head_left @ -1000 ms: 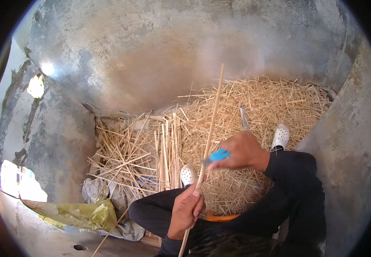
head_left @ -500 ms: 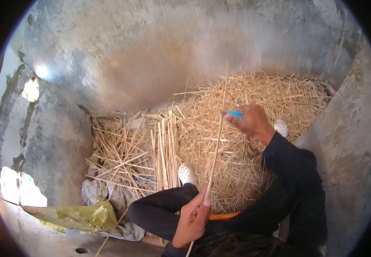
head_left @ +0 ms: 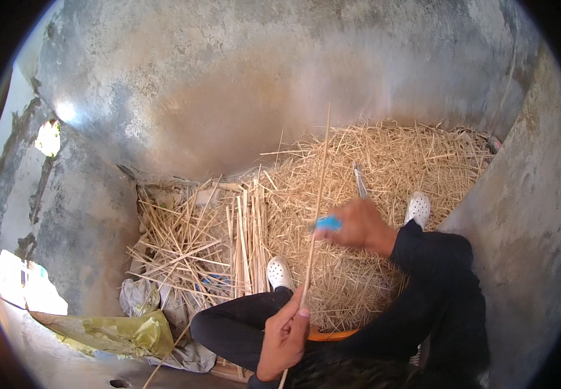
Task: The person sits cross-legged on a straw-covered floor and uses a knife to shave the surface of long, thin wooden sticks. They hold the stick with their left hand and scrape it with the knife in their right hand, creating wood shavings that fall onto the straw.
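My left hand (head_left: 285,341) is closed round the lower part of a long, thin bamboo strip (head_left: 322,159), its thumb lying along it. The strip slants up and slightly right, past the straw-coloured pile. Partway along it, my right hand (head_left: 357,224) pinches a small bright blue tool (head_left: 328,223) against the strip. Motion blurs the tool, and its working edge cannot be made out. Beyond the right hand, a metal blade (head_left: 359,180) lies on the shavings; its lower end is hidden behind the hand.
Dry shavings (head_left: 416,152) cover the floor between my white clogs (head_left: 280,273). Split bamboo strips (head_left: 249,236) lie to the left, beside a tangle of loose sticks (head_left: 180,240). A yellowish sack (head_left: 131,334) is at lower left. Concrete walls (head_left: 280,71) stand close around.
My right hand and the blue tool have slid down along the strip toward my left hand. The metal blade behind shows more. My left hand keeps its hold.
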Tool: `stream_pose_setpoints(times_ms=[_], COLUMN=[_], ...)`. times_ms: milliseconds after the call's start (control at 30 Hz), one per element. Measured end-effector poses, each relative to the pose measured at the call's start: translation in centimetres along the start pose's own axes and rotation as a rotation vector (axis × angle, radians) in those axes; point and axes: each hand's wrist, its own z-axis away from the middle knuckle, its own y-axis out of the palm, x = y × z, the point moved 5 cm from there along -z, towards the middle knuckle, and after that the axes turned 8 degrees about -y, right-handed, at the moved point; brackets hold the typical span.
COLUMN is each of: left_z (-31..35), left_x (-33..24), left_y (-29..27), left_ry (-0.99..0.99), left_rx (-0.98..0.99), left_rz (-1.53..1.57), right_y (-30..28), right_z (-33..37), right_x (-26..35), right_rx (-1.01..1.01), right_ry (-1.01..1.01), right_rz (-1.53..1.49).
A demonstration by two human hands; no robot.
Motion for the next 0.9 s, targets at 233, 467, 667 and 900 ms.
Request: stream_pose_setpoints(times_ms=[233, 467, 667, 900], left_z=[0.3, -0.3, 0.9, 2.6], left_x=[0.6, 0.1, 2.4, 4.0], left_y=[0.5, 0.2, 0.5, 2.1], left_ry=[-0.053, -0.078, -0.027, -0.334], left_rx=[-0.001, -0.09, 0.09, 0.206], left_rz=[-0.068, -0.123, -0.336, -0.145], right_y=[-0.9, 0.1, -3.6, -8.2], right_z=[-1.9, 0.1, -2.1, 3.6], right_x=[-9.9, -0.8, -14.4, -25.3], right_rx=[0.075, 0.103, 0.049, -0.198], right_ry=[0.286, -0.086, 0.324, 0.802], right_rz=[0.122, 0.008, 0.251, 0.237])
